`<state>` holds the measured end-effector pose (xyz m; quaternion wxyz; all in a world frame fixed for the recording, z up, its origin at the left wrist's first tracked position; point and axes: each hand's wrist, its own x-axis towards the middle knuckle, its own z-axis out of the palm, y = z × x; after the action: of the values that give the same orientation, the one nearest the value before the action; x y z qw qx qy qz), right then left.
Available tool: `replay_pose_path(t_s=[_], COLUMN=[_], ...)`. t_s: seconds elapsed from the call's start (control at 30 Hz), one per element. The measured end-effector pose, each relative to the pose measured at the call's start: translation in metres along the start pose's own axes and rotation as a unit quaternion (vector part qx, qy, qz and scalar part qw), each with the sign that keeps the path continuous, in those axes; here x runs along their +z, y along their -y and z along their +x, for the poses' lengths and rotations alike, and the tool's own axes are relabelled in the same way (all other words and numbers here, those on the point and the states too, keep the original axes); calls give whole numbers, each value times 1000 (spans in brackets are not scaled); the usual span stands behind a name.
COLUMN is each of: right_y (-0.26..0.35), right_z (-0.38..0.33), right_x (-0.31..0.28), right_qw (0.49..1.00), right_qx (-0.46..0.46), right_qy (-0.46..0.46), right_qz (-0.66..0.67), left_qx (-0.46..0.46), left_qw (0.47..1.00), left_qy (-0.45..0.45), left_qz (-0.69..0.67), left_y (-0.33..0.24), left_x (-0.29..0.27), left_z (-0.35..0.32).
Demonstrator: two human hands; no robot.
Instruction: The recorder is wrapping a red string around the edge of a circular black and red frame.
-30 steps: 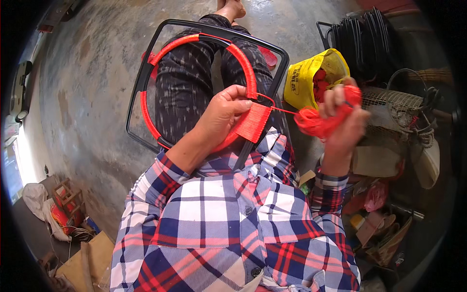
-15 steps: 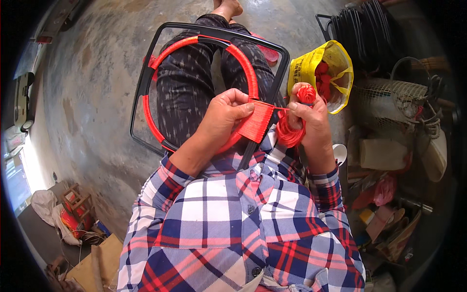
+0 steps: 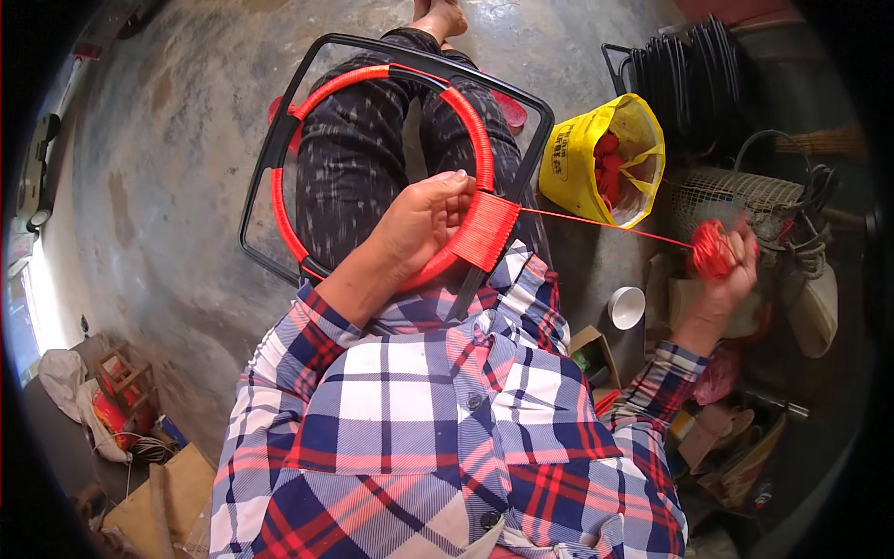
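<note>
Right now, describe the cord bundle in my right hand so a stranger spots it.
Right of the big black frame is a yellow bag. Farther right and lower, the right hand holds the red cord bundle. Unlike the red material inside the bag, it has a straight strand leading to the frame's red wrapping.

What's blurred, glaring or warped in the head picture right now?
Head view: right hand smeared, its cord bundle slightly soft; left hand sharper. Head view: bright strip at left washed out, lower right dim. Head view: black rounded corners, fisheye curving toward the rim.
</note>
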<state>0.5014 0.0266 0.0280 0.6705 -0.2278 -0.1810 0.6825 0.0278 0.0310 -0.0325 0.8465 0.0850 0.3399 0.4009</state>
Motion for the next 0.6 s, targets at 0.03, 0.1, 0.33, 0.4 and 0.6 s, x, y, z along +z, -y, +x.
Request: replay_pose_path(t_s=[0.03,0.1,0.33,0.4,0.6], right_y=[15,60,-124,-166,-220], right_z=[-6,-28,-26,-20,15], right_x=[-12,-71,58,94,133], right_qw=[994,975,937,819,670], right_qx=[-82,-173,42,230,207], right_qy=[-69,-128,-46,104,217], right_qz=[-27,-64,-345,-515,-679], left_qx=[3,-24,5,34,13], left_qw=[1000,1000,999,999,998], left_qy=[-1,-16,-27,2,61], left_qz=[-1,8,18,-14,-13], left_y=[-1,-1,-8,-8,-12], left_x=[-1,2,15,17,22], left_z=[0,4,3,-2,-8])
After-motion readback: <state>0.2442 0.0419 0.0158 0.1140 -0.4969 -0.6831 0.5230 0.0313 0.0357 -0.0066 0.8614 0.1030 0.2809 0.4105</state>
